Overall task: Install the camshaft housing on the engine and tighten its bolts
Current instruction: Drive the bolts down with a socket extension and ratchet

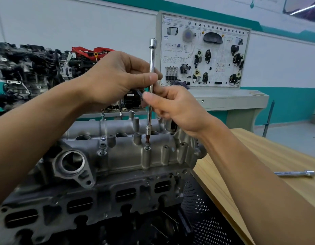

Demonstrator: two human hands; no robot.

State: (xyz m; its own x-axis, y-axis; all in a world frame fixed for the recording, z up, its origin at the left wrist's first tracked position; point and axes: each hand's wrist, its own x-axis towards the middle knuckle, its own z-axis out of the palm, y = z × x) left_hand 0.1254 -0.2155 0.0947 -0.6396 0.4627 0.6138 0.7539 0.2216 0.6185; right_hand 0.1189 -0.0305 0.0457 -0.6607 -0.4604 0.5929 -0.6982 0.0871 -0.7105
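While the camshaft housing (135,156) sits on the engine (82,200), we see the left hand (117,76) and, lower, the right hand (174,106) pinching an upright extension bar (152,68) set on a bolt (147,148). The left bolts (102,149) stand proud (tightening remains, we judge). At right, a wooden bench (277,152) carries a spare bar (294,173); a training board (204,50) stands against the far wall.

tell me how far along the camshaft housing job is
Done: the camshaft housing sits on the cylinder head. In hand: the left hand and right hand pinch an upright extension bar whose bit sits on a front bolt. Left: the left-end bolt stands proud, so it and likely others need running down and final tightening.
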